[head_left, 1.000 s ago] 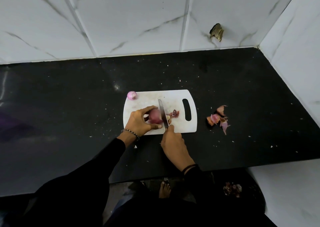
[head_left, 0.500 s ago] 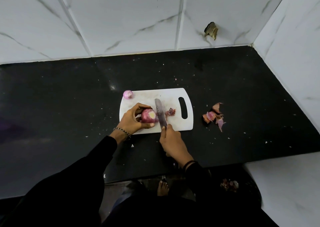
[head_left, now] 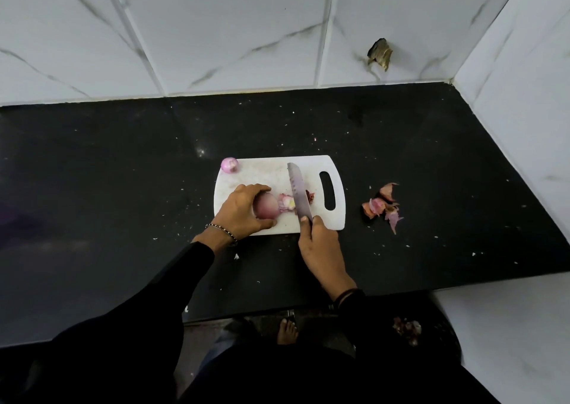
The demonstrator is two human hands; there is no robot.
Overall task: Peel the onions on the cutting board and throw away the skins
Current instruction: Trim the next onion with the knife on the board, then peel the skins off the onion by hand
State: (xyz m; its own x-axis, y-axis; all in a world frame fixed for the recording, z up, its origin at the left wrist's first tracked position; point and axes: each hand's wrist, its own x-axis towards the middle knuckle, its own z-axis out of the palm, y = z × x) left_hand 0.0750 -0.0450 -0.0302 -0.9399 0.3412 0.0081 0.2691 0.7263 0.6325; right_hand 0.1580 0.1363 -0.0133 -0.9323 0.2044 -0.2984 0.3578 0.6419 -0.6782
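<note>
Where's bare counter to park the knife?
Bare: counter left of the board; the strip between board and wall; the gap between board and skins. Crowded: the board, with left hand gripping an onion, right hand, knife, small onion, trimmings.

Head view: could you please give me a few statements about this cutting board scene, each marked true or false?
1. The left hand holds an onion on the cutting board. True.
2. The right hand grips a knife, blade over the board. True.
3. The skins lie left of the board. False: they lie on the counter to its right.
4. The small onion sits beside the board's handle slot. False: it sits at the far left corner.
</note>
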